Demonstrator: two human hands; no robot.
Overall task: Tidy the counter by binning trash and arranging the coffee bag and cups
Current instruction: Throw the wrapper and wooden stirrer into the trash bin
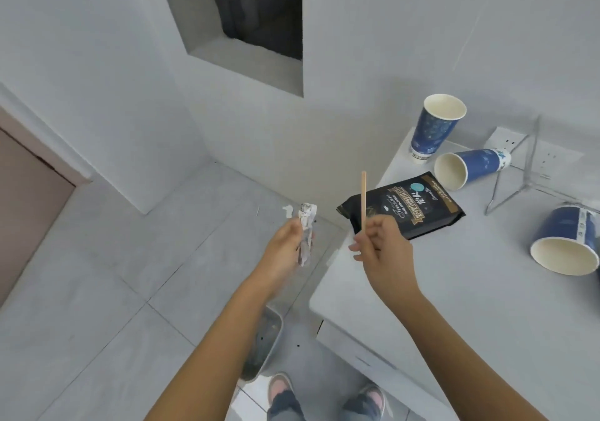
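trash is in both hands: left hand (285, 242) fingers pinch a crumpled wrapper (306, 235), light and soft; right hand (378, 245) fingers grip a stiff wooden stir stick (363, 198) near its lower end. just beyond the right fingers lies the coffee bag (402, 208) on the table (454, 291), three paper cups farther off. bin (264, 342) below the left forearm is partly hidden.

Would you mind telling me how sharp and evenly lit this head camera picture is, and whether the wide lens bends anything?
Head view: light is soft and even, shadows faint, no glare. The picture is slightly soft, so the print on the coffee bag is unreadable. The wide lens slants the walls and window recess. The wooden stick in the right hand and the crumpled wrapper in the left hand stay distinct.
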